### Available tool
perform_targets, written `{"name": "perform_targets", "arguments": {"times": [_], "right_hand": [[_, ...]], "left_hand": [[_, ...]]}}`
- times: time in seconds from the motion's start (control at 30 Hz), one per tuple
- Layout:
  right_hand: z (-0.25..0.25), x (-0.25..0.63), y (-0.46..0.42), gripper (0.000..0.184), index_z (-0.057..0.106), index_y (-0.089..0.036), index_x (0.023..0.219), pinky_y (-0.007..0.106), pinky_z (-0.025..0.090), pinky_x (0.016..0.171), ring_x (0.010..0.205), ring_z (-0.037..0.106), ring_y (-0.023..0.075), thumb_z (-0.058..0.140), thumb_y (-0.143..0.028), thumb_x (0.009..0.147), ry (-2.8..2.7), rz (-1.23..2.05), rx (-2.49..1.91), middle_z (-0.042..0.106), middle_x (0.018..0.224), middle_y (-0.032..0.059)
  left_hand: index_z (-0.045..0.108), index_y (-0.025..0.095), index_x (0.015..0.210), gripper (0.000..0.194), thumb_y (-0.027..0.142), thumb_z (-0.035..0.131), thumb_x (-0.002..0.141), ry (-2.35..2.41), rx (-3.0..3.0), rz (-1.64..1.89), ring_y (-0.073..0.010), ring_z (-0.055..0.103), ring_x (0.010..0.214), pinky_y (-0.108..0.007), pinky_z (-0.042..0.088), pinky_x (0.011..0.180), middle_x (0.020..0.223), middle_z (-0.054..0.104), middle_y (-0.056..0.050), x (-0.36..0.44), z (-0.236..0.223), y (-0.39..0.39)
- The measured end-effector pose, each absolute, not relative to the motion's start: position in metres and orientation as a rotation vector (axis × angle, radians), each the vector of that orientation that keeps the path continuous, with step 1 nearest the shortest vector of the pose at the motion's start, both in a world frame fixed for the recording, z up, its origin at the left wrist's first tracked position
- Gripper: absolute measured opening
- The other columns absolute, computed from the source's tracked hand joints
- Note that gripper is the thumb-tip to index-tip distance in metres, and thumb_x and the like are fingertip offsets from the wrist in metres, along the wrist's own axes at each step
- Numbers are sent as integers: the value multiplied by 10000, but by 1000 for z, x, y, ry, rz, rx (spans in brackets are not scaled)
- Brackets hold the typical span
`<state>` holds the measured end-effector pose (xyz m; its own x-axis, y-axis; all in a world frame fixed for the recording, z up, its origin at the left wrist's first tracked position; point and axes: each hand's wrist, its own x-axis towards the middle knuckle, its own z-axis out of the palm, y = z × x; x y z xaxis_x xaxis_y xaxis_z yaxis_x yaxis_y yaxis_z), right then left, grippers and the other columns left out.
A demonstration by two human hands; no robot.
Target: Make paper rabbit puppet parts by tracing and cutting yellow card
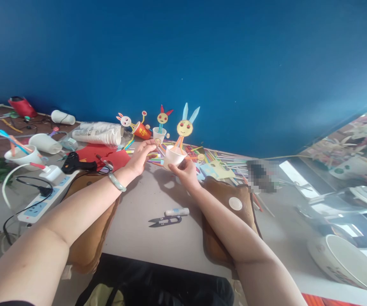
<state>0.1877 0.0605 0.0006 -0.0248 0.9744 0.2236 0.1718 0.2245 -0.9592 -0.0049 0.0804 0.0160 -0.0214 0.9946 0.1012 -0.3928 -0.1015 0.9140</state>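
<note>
A white paper cup (174, 156) is held up over the table, slightly tilted. From its mouth rise orange strips carrying a round yellow smiling face (184, 128) with long light-blue ears. My right hand (186, 173) grips the cup's lower right side, the thumb across its front. On the cup's left, my left hand (142, 156) has its fingers closed at an orange strip arm tipped with a small round disc (158, 141). Another disc (200, 157) ends the arm on the right. Below the hands lie black thread snips (164, 221) and a white tube (177, 211).
Behind stand a red-eared cup figure (159, 134) and a tipped red cup figure (141, 130). To the left are a glue gun (78, 163), a power strip (45, 199) and stacked cups (97, 135). Brown cushions (217, 221) flank the work area; a bowl (345, 263) stands right.
</note>
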Motion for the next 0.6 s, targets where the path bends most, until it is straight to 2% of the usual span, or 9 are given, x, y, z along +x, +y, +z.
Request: {"name": "perform_targets", "arguments": {"times": [0.13,0.2,0.33,0.43,0.6], "right_hand": [[-1,189,63,332,637,-194,871,285,450,594,654,567,155,808,-401,676,-1412,952,-1172,674,761,16],[-2,189,63,345,624,-193,876,283,443,589,656,561,157,790,-430,689,-1459,942,-1186,659,744,13],[-4,189,64,334,582,-205,757,279,408,563,621,503,147,757,-485,705,-1633,820,-1194,581,657,-2],[-5,189,66,346,549,-210,676,285,405,569,612,483,142,748,-492,703,-1707,709,-1228,556,637,-3],[-8,190,69,333,633,-184,772,307,462,624,685,572,174,729,-501,738,-1757,736,-1215,638,720,34]], "left_hand": [[684,181,1016,366,255,778,670,898,991,1301,-172,660,893,-308,523,784,985,706,-33,-2,7,81],[699,162,1024,403,259,827,653,895,1055,1171,-178,668,879,-321,524,795,984,723,-51,0,0,82],[717,148,1108,513,307,887,651,767,1211,1021,-261,685,1045,-404,523,929,1091,757,-117,3,-9,82],[718,168,1150,555,317,902,648,723,1266,1022,-322,669,1154,-470,503,1003,1165,757,-126,3,-11,82],[725,178,1158,531,335,881,675,723,1270,1050,-337,677,1159,-470,507,1005,1186,755,-129,5,-12,80]]}}
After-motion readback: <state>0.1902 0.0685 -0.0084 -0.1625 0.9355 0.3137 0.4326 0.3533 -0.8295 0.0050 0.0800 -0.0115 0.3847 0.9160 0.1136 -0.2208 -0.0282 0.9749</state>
